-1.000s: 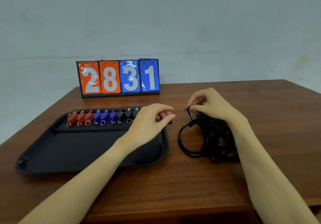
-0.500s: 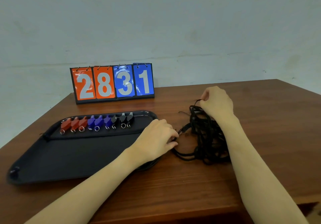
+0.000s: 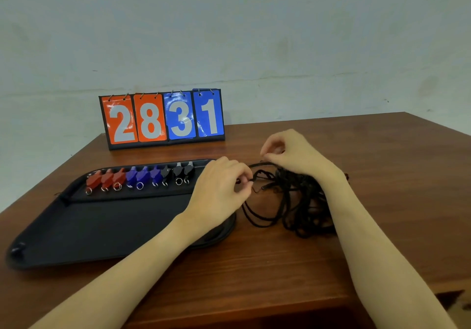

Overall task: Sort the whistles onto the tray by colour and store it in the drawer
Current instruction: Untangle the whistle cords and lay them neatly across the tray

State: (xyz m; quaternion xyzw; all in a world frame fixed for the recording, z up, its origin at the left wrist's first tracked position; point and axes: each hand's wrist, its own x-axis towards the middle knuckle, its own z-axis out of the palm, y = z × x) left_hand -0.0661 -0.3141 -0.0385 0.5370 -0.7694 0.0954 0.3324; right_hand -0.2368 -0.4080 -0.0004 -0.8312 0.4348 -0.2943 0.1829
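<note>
Both hands worked the cord tangle [image 3: 298,201].
My left hand [image 3: 219,191] had lifted off the desk [image 3: 254,265], fingers pinching a cord; my right hand [image 3: 293,154] still pinched another.

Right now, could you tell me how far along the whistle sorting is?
Done: red whistles, blue whistles and black whistles line the tray. In hand: left hand and right hand pinch the tangled black cords. Left: storing the tray; no drawer visible.

The flip scoreboard [image 3: 162,118] at the back of the desk [image 3: 382,175] reads 2 and 8 on orange cards, 3 and 1 on blue.
</note>
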